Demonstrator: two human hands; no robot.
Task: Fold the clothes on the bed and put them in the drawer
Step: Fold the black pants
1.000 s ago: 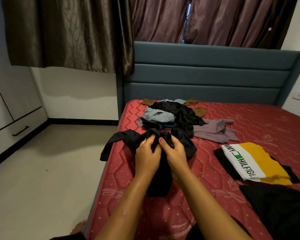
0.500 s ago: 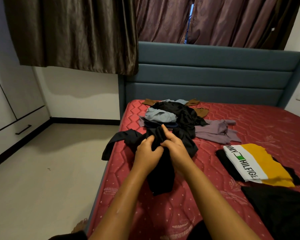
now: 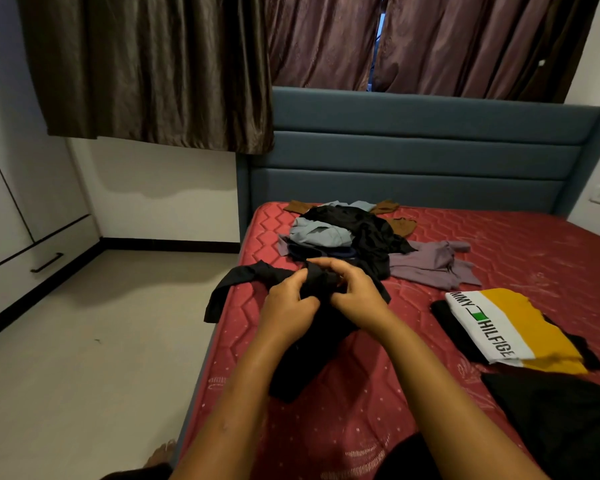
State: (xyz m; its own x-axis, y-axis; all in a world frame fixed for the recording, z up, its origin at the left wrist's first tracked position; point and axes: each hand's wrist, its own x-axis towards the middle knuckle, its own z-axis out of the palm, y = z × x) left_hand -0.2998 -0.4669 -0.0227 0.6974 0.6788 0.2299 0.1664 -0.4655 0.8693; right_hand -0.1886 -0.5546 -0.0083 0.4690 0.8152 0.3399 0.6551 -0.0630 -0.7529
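Observation:
A crumpled black garment (image 3: 243, 282) lies on the red mattress (image 3: 361, 393) near its left edge, one end hanging over the side. My left hand (image 3: 286, 310) and my right hand (image 3: 355, 289) both grip bunched black cloth at its middle, close together. Beyond them sits a pile of unfolded clothes (image 3: 340, 230): black, light blue, brown and mauve pieces. A folded yellow-and-white shirt (image 3: 510, 323) lies at the right on a black piece. A white drawer (image 3: 32, 268) with a dark handle is at the far left, closed.
Another black garment (image 3: 561, 420) lies at the bed's near right corner. The blue padded headboard (image 3: 413, 161) backs the bed under brown curtains. Pale floor (image 3: 94, 358) stretches between the bed and the wardrobe. A bare foot (image 3: 161, 455) shows near the bed's left side.
Both hands have shifted slightly forward on the black garment and regripped the bunched cloth; my right hand's fingers are now spread over the top of it.

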